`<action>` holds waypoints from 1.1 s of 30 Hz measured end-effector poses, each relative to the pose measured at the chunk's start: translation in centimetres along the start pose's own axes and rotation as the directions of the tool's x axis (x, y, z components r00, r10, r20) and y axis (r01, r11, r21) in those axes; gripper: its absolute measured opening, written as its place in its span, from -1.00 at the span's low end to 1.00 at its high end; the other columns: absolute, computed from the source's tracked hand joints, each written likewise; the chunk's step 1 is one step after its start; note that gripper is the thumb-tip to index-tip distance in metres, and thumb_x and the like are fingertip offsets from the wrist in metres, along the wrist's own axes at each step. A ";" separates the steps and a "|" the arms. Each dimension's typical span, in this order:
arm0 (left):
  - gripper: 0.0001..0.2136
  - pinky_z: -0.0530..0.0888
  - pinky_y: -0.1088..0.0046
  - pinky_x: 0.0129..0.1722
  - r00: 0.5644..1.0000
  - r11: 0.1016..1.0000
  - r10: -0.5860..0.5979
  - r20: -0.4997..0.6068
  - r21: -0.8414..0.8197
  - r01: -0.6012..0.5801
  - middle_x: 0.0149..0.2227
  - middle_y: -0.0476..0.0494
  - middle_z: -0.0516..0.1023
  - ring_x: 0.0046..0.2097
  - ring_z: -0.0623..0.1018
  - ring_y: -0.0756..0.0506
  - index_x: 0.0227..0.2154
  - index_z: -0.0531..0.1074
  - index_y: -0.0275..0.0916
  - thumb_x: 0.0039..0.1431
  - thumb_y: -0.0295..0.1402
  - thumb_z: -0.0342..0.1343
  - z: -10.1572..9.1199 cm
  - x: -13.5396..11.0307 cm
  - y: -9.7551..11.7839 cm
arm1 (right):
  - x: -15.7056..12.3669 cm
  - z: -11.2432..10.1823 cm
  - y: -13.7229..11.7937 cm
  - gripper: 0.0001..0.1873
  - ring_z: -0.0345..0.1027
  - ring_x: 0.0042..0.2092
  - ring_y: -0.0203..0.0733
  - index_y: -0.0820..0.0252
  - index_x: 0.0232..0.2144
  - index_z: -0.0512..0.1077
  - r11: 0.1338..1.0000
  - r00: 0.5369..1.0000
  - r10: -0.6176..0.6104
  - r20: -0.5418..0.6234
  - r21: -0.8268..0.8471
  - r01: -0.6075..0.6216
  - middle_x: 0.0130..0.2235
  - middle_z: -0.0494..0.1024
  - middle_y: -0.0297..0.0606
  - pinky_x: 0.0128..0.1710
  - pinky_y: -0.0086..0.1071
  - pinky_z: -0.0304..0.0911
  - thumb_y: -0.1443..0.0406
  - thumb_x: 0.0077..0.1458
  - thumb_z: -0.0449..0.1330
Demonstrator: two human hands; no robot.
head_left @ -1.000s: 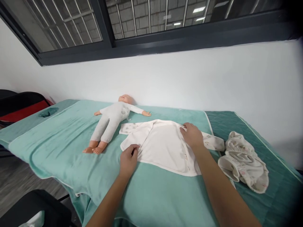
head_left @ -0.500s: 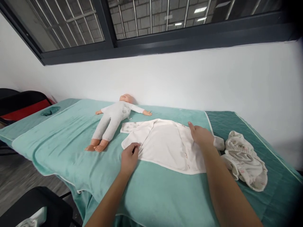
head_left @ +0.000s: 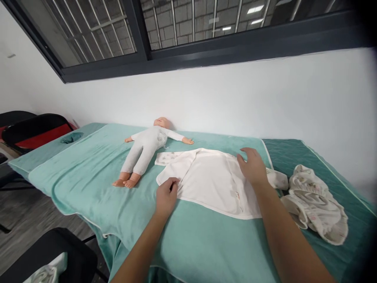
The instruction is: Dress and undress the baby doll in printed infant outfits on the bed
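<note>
A white baby shirt [head_left: 212, 181] lies spread flat on the green bed cover [head_left: 206, 243], one patterned sleeve stretched toward the doll. At its left lower edge my left hand [head_left: 167, 196] is closed, thumb and forefinger pinching the cloth. My right hand [head_left: 252, 167] is over the shirt's right side with thumb and fingers apart; whether it touches the fabric is hard to tell. Behind that wrist, the other sleeve [head_left: 277, 179] pokes out. A baby doll [head_left: 147, 145] in a pale bodysuit rests on its back, left of the shirt, arms spread.
A crumpled pile of white baby clothes [head_left: 318, 204] lies on the darker green mat [head_left: 330, 173] at right. A white wall [head_left: 224, 98] with a barred window borders the bed's far side. Black chairs stand at left; the near one [head_left: 67, 251] bears some cloth.
My right hand has opened, its fingers spreading away from the shirt's edge where they were closed. My left hand keeps its pinch. The view has shifted slightly.
</note>
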State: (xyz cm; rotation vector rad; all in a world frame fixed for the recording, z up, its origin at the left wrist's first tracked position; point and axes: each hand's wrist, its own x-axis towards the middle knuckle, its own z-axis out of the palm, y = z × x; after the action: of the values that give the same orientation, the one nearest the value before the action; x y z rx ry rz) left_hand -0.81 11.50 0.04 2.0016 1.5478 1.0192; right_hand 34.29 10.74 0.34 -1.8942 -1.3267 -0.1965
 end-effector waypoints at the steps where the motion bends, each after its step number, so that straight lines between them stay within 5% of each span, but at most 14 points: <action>1: -0.76 0.38 0.46 -0.28 1.000 1.000 0.002 -0.002 0.003 -0.002 -0.41 0.00 0.59 -0.35 0.52 -0.05 -0.27 0.54 -0.19 0.22 -0.36 -0.05 0.0 0.0 0.0 | -0.2 0.4 -0.3 -0.53 0.26 0.16 0.07 0.25 0.07 0.38 1.000 0.998 -0.006 0.056 0.015 0.005 0.11 0.45 -0.01 0.16 -0.14 0.16 0.12 0.25 -0.01; 5: -0.76 0.39 0.45 -0.28 1.000 1.000 0.013 -0.005 0.012 -0.013 -0.40 -0.01 0.60 -0.34 0.53 -0.05 -0.27 0.54 -0.19 0.22 -0.35 -0.05 0.1 0.0 -0.1 | -1.3 2.2 -0.9 -0.40 0.15 0.27 0.10 0.34 0.20 0.27 0.993 0.951 -0.071 0.301 -0.065 0.095 0.23 0.35 0.05 0.27 -0.07 0.05 0.06 0.30 -0.09; 8: -0.75 0.40 0.45 -0.27 1.000 1.000 0.015 -0.011 0.002 -0.015 -0.39 -0.02 0.60 -0.34 0.53 -0.05 -0.26 0.54 -0.19 0.22 -0.34 -0.06 0.1 0.0 0.0 | -1.7 2.9 -0.8 -0.36 0.05 0.34 0.08 0.36 0.26 0.21 0.980 0.921 -0.090 0.378 -0.133 0.150 0.32 0.24 0.02 0.33 -0.05 -0.06 0.05 0.32 -0.13; 18: -0.74 0.40 0.44 -0.25 1.000 0.998 0.026 -0.013 -0.058 -0.027 -0.38 -0.02 0.60 -0.32 0.53 -0.06 -0.25 0.55 -0.18 0.20 -0.37 -0.06 -0.2 -0.2 0.3 | -1.5 2.1 -1.1 -0.32 -0.05 0.39 0.04 0.23 0.33 0.14 0.987 0.917 -0.010 0.400 -0.140 0.072 0.40 0.09 -0.12 0.35 -0.01 -0.09 0.03 0.28 -0.06; 24: -0.75 0.43 0.40 -0.14 0.996 0.984 0.065 -0.064 -0.163 -0.075 -0.28 -0.09 0.60 -0.21 0.54 -0.08 -0.26 0.52 -0.21 0.21 -0.42 -0.08 -0.9 -1.5 -0.3 | -4.5 1.0 -1.4 -0.31 -0.12 0.42 -0.05 0.24 0.33 0.14 0.999 0.939 -0.051 0.339 0.010 0.050 0.41 0.06 -0.13 0.40 -0.11 -0.15 0.01 0.27 -0.05; 29: -0.77 0.46 0.35 -0.06 0.970 0.970 0.156 -0.185 -0.157 -0.186 -0.04 -0.21 0.45 -0.01 0.49 -0.11 -0.13 0.45 -0.21 0.25 -0.44 -0.07 -4.0 -2.8 -1.2 | -7.6 -0.9 -1.8 -0.32 0.03 0.37 -0.01 0.14 0.29 0.21 0.985 0.943 -0.059 0.328 0.171 0.002 0.37 0.16 -0.15 0.39 -0.08 -0.08 -0.05 0.25 0.01; 33: -0.77 0.39 0.23 0.15 0.922 0.945 0.297 -0.248 -0.061 -0.320 0.10 -0.22 0.36 0.17 0.39 -0.16 -0.06 0.42 -0.17 0.27 -0.41 -0.01 -9.5 0.4 -2.3 | -6.0 -0.9 -4.4 -0.46 0.17 0.30 0.02 -0.04 0.22 0.30 0.986 0.955 -0.022 0.297 0.167 -0.030 0.29 0.32 -0.27 0.32 -0.06 0.09 -0.02 0.27 0.01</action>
State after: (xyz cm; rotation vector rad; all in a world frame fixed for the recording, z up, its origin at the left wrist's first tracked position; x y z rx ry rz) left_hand -9.39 11.55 4.69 2.1612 1.2805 1.4765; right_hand 28.16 6.35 0.00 -1.8300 -1.4864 0.2087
